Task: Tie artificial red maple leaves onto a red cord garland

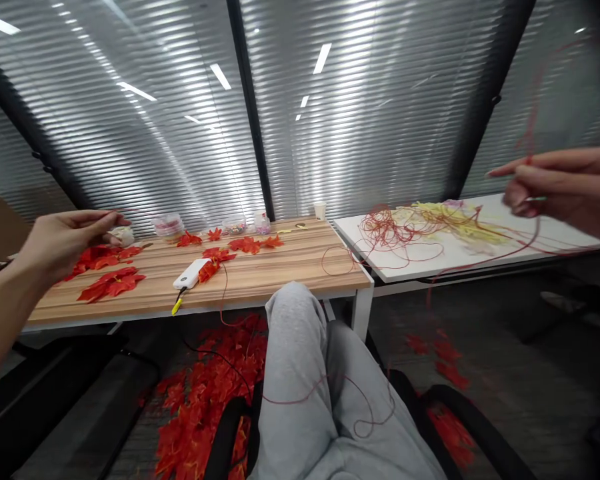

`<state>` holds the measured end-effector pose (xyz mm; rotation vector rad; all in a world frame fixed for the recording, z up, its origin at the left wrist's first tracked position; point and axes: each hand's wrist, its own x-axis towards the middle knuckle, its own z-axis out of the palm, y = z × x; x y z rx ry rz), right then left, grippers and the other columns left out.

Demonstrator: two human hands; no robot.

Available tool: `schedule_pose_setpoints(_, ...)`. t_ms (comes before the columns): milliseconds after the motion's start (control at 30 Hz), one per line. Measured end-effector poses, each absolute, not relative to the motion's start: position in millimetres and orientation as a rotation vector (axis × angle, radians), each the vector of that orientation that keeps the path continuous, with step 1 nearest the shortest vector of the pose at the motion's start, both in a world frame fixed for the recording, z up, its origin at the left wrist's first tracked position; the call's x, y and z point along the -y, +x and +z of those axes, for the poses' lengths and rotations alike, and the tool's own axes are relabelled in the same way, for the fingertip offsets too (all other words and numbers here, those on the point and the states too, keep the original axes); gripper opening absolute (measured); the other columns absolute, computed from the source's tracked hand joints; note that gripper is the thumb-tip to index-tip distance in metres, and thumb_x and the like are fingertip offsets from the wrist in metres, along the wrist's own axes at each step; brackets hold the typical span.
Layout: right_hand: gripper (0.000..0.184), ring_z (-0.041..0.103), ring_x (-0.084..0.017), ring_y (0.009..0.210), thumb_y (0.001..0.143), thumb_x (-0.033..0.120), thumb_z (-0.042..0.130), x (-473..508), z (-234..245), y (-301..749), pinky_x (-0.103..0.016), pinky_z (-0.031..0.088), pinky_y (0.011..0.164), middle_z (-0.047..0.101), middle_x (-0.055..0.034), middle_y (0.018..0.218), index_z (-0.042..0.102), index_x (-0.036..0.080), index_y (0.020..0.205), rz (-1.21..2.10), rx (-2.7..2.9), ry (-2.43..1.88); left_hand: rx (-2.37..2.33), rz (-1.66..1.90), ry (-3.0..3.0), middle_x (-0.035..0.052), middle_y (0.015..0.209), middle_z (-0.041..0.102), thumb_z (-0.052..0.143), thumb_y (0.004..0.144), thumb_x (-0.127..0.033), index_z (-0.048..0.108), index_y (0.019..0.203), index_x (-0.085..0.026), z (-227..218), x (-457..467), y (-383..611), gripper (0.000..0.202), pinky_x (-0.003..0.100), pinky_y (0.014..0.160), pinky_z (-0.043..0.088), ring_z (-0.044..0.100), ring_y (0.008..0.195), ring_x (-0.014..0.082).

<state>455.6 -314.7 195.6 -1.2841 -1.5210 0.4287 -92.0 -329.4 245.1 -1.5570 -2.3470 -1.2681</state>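
My right hand (pixel 570 190) is raised at the right with thumb and forefinger pinched on a red string (pixel 533 120). Part of the string rises blurred above the fingers, and more of it hangs below them. Over the left part of the wooden table my left hand (pixel 73 240) is closed in a pinch; what lies between its fingertips is too small to make out. Below that hand lie red artificial maple leaves (pixel 113 283). A loose tangle of red string (pixel 387 227) rests on the white table, and a strand of it crosses my lap.
A white power bank (pixel 190 273) with a cable sits near the front edge of the wooden table (pixel 280 267). Plastic tubs (pixel 167 225) and a paper cup (pixel 320 211) stand along its back. Yellow strands (pixel 460 223) lie on the white table (pixel 405 270). Red leaves (pixel 200 407) cover the floor.
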Motion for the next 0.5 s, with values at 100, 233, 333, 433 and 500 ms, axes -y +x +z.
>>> schedule_pose_setpoints(100, 0.027, 0.051, -0.012, 0.063, 0.073, 0.041, 0.064, 306.0, 200.9, 423.4, -0.038, 0.037, 0.059, 0.055, -0.0072, 0.067, 0.067, 0.021, 0.091, 0.687, 1.638, -1.109, 2.386, -1.292, -1.987, 0.0019, 0.096, 0.063, 0.046, 0.084, -0.03, 0.057, 0.105, -0.006, 240.8, 323.7, -75.0, 0.034, 0.023, 0.071, 0.046, 0.054, 0.066, 0.0051)
schedule_pose_setpoints(233, 0.029, 0.049, -0.01, 0.06, 0.074, 0.04, 0.063, 307.4, 212.3, 394.9, -0.032, 0.038, 0.056, 0.054, -0.0042, 0.066, 0.066, 0.02, 0.095, 0.753, 1.769, -1.006, 2.359, -1.071, -2.581, 0.0033, 0.092, 0.065, 0.047, 0.083, -0.037, 0.055, 0.107, -0.009, 226.1, 318.2, -52.2, 0.037, 0.027, 0.078, 0.045, 0.06, 0.07, 0.0108)
schedule_pose_setpoints(333, 0.029, 0.05, -0.011, 0.059, 0.077, 0.04, 0.06, 304.7, 219.9, 379.2, -0.029, 0.039, 0.054, 0.054, -0.0036, 0.065, 0.065, 0.017, 0.095, 0.786, 1.832, -0.922, 2.333, -0.846, -2.893, 0.004, 0.088, 0.067, 0.045, 0.082, -0.046, 0.055, 0.109, -0.015, 215.6, 320.0, -21.4, 0.042, 0.029, 0.072, 0.046, 0.062, 0.065, 0.0149)
schedule_pose_setpoints(433, 0.028, 0.05, -0.011, 0.059, 0.077, 0.039, 0.06, 296.6, 224.7, 362.5, -0.027, 0.041, 0.054, 0.054, -0.0024, 0.063, 0.065, 0.017, 0.094, 0.786, 1.861, -0.846, 2.142, -0.697, -3.053, 0.0067, 0.087, 0.067, 0.04, 0.082, -0.05, 0.057, 0.108, -0.016, 207.0, 320.3, 11.4, 0.046, 0.032, 0.073, 0.046, 0.063, 0.066, 0.0174)
schedule_pose_setpoints(500, 0.027, 0.051, -0.011, 0.059, 0.078, 0.038, 0.059, 290.6, 226.6, 350.4, -0.027, 0.042, 0.054, 0.054, -0.002, 0.063, 0.065, 0.016, 0.093, 0.797, 1.861, -0.818, 1.892, -0.539, -3.064, 0.0071, 0.089, 0.067, 0.041, 0.081, -0.051, 0.062, 0.103, -0.017, 200.9, 315.9, 28.5, 0.046, 0.03, 0.073, 0.046, 0.062, 0.073, 0.0185)
